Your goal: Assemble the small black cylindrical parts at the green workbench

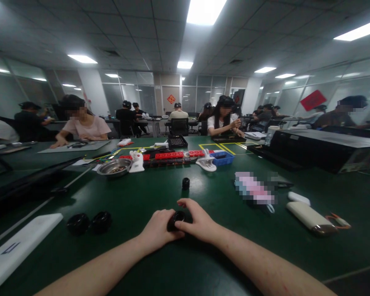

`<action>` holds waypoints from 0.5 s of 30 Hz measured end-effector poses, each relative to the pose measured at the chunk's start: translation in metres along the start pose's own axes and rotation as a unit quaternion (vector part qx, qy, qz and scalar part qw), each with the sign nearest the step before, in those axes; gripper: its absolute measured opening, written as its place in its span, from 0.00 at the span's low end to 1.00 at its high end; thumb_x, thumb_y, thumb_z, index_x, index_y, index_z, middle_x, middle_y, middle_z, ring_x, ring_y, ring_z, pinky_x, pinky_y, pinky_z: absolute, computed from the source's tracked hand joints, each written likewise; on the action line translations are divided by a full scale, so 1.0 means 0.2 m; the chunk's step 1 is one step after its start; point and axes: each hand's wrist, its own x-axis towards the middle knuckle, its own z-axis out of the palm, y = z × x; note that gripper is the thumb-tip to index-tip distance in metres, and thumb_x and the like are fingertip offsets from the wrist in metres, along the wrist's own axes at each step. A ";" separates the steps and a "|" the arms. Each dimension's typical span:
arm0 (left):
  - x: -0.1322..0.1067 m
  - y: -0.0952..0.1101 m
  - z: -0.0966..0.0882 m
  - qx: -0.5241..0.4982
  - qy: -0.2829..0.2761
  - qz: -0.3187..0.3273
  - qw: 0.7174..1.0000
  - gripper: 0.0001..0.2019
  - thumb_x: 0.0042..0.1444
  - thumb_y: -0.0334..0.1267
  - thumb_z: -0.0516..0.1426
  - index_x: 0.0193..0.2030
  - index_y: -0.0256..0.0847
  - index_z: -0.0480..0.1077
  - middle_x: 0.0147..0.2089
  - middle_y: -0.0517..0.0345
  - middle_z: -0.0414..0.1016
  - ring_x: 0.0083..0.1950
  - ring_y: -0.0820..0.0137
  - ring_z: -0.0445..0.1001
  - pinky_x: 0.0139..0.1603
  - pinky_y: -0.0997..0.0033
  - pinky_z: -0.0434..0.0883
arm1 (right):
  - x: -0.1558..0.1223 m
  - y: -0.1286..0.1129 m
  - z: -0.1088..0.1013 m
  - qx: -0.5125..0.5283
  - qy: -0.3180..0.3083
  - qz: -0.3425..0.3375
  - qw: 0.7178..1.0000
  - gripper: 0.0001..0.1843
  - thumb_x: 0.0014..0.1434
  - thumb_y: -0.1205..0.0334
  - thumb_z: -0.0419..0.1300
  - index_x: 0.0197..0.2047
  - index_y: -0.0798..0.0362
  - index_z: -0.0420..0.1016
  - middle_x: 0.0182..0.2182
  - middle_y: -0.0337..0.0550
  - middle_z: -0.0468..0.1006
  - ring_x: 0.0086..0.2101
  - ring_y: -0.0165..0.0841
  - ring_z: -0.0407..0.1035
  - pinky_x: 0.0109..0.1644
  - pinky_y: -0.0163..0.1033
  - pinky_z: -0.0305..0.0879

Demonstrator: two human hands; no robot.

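In the head view, a glossy black round piece (174, 222) sits between my two hands, low over the green table; its exact kind is unclear. My left hand (158, 227) curls around its left side. From the right, my right hand (200, 218) reaches over it, thumb against its near side and index finger bent beyond it. The fingers hide much of the piece. Just ahead stands a small black cylinder (186, 183). To the left, two similar black round pieces lie side by side, one black piece (77, 224) beside another (101, 222).
A white slab (24, 246) lies at left. Farther off are a metal bowl (114, 167) with small parts, white clamps, red strips (169, 155) and a blue bin (223, 158). At right lie a blurred pink item (254, 188) and a beige device (310, 216). Several people sit beyond.
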 end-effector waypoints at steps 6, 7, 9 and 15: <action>0.01 -0.01 0.01 0.003 0.005 -0.001 1.000 0.18 0.45 0.51 0.58 0.37 0.41 0.66 0.36 0.58 0.70 0.37 0.64 0.68 0.37 0.69 0.62 | 0.02 0.00 0.01 -0.019 0.000 -0.027 0.999 0.18 0.43 0.62 0.65 0.39 0.54 0.69 0.38 0.44 0.69 0.41 0.37 0.64 0.47 0.43 0.61; 0.01 -0.01 0.01 0.000 0.006 0.000 1.000 0.19 0.45 0.51 0.58 0.39 0.41 0.66 0.36 0.58 0.70 0.38 0.64 0.68 0.38 0.69 0.62 | 0.02 0.00 0.01 -0.006 -0.016 -0.042 0.999 0.18 0.44 0.65 0.64 0.41 0.54 0.69 0.41 0.45 0.69 0.43 0.37 0.63 0.48 0.43 0.60; 0.01 -0.01 0.01 -0.006 0.006 0.001 1.000 0.20 0.45 0.51 0.58 0.41 0.41 0.66 0.38 0.57 0.70 0.39 0.63 0.68 0.40 0.68 0.62 | 0.02 0.01 0.00 0.022 -0.050 -0.062 0.997 0.23 0.45 0.71 0.60 0.46 0.54 0.68 0.46 0.47 0.67 0.48 0.37 0.61 0.53 0.43 0.57; 0.00 0.01 -0.01 -0.013 -0.010 -0.008 1.000 0.18 0.45 0.51 0.58 0.38 0.41 0.66 0.38 0.58 0.70 0.39 0.63 0.68 0.40 0.67 0.62 | 0.01 0.00 0.01 0.032 -0.002 0.007 0.999 0.28 0.47 0.63 0.61 0.52 0.55 0.61 0.48 0.50 0.66 0.49 0.40 0.61 0.53 0.46 0.57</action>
